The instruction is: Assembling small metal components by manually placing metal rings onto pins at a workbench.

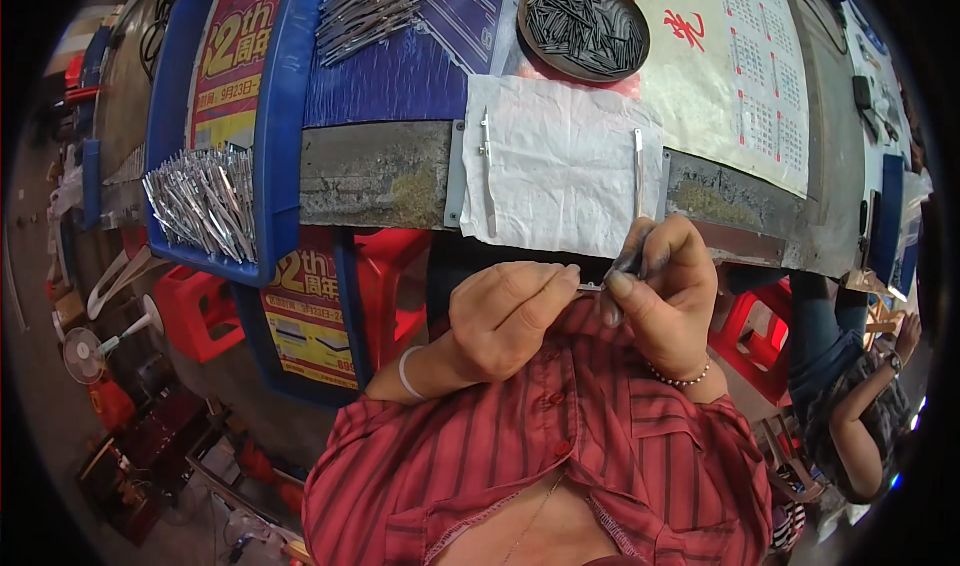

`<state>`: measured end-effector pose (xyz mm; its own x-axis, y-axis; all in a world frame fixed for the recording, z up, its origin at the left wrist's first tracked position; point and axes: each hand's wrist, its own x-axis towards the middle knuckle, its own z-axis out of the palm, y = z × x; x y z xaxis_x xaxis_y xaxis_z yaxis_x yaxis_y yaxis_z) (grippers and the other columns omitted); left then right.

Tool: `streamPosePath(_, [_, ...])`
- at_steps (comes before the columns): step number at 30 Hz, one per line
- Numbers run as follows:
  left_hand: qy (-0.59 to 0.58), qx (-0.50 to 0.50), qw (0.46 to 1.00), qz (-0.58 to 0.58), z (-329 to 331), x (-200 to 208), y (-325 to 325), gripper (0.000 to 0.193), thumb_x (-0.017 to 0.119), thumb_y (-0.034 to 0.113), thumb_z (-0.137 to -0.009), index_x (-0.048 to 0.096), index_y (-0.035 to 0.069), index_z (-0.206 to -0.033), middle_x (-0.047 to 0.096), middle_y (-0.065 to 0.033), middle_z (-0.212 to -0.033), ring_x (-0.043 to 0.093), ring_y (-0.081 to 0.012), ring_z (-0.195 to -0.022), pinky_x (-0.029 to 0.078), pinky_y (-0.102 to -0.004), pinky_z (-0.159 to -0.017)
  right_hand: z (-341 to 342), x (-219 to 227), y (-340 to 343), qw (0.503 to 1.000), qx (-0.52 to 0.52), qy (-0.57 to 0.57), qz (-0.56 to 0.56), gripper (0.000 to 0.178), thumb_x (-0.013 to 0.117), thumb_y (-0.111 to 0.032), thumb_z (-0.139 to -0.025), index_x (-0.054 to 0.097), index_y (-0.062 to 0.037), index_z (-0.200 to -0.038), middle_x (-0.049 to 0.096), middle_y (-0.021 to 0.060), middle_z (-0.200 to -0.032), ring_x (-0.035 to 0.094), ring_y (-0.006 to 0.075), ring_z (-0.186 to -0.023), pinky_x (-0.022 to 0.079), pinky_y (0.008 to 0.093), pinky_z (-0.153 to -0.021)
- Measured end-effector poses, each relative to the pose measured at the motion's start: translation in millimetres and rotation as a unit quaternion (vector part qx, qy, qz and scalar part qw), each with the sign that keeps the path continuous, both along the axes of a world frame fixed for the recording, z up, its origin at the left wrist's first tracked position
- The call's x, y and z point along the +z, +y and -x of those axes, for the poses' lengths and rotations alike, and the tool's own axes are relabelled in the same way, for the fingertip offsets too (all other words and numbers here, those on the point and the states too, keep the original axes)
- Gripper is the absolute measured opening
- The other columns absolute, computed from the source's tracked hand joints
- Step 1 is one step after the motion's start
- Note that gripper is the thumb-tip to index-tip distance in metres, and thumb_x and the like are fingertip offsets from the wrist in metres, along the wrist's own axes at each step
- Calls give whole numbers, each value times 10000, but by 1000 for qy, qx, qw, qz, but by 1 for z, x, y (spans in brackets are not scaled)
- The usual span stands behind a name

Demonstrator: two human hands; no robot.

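A small, slim, silvery metal piece [591, 286] sits in the gap between the two hands, in front of the person's red, dark-striped shirt [520, 436] and just short of the table [375, 176]; most of it is hidden by the fingers. The left hand [515, 316] is closed in a pinch at its left end, and the right hand [660, 291] has thumb and curled fingers shut round its right end. Just beyond the hands, a crinkled white sheet [560, 181] overhangs the table edge, bearing a thin silver metal rod [488, 171] ahead of the left hand and a flat silver metal strip [639, 166] ahead of the right. Farther out stands a round brown bowl [526, 36] full of short, dark grey rods [585, 28]. Well left of the left hand, a blue plastic tray [278, 166] holds a heap of silvery metal strips [205, 201]; more silvery pieces [370, 4] lie beyond it to the right, on a dark blue printed sheet [385, 94].
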<state>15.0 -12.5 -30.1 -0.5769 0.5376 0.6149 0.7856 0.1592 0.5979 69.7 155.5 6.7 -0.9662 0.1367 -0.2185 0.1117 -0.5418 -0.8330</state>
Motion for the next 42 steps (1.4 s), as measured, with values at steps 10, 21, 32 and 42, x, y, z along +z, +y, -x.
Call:
streamPosePath(10, [-158,-9,987,-23,-3,12,2,218,687,-36,-722,607,-23,-924,621,-137,-797,613,-213,-653,496,-263,-556,2,5,3,993,8,4,-119,214,581,77,-805,397,-27,-837,479,65,-805,554,93,-602,440,196,-525])
streamPosePath(21, [-748,-158,605,-221,11,24,-5,199,538,51,-896,497,-17,-1078,561,-51,-881,578,-75,-698,491,-202,-592,148,-17,84,710,-4,137,-690,172,586,-84,-806,545,-1,-951,587,174,-755,566,315,-612,455,353,-592])
streamPosePath(32, [-740,-117,638,-178,12,20,3,258,595,25,-856,483,-15,-1084,544,-55,-887,603,-93,-707,514,-202,-618,46,-4,44,714,143,-20,-685,318,614,-112,-746,470,-36,-1019,580,161,-765,567,357,-671,443,415,-599])
streamPosePath(42, [-428,8,904,-4,-3,10,20,267,640,-56,-783,534,-33,-1028,536,-70,-871,618,-95,-663,516,-195,-560,30,-4,41,575,153,-32,-803,293,527,-7,-736,435,-35,-1013,535,155,-873,587,316,-779,474,387,-625])
